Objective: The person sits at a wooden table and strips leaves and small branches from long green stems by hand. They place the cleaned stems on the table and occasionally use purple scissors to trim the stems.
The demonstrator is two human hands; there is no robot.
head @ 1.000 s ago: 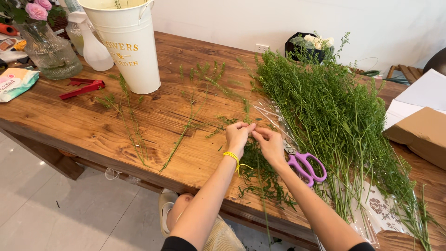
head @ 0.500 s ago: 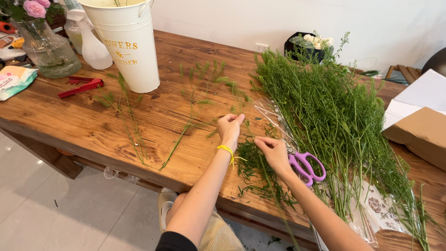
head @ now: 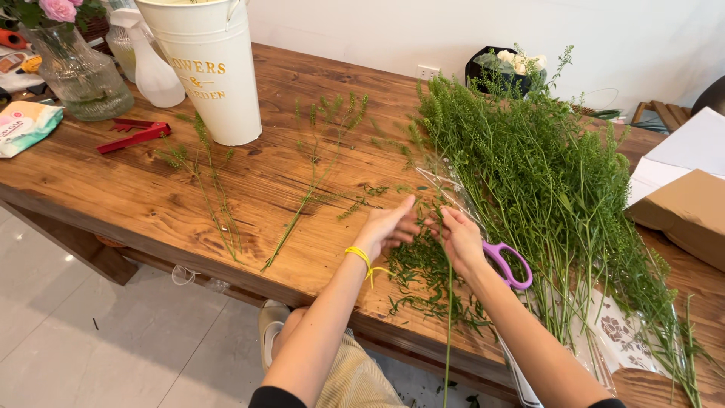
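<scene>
The left hand (head: 387,227) has come back beside the right hand (head: 459,240), and both now pinch one thin green stem (head: 448,332) that hangs off the near bench (head: 151,204) edge, above the leaf bits (head: 423,276).

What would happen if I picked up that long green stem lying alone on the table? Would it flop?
The stem looks very thin with small feathery tips, so it is probably light and would likely bend and droop. It lies flat on the wooden table, so it seems unlikely to roll. Its tiny sprigs might snap off if squeezed.
</scene>
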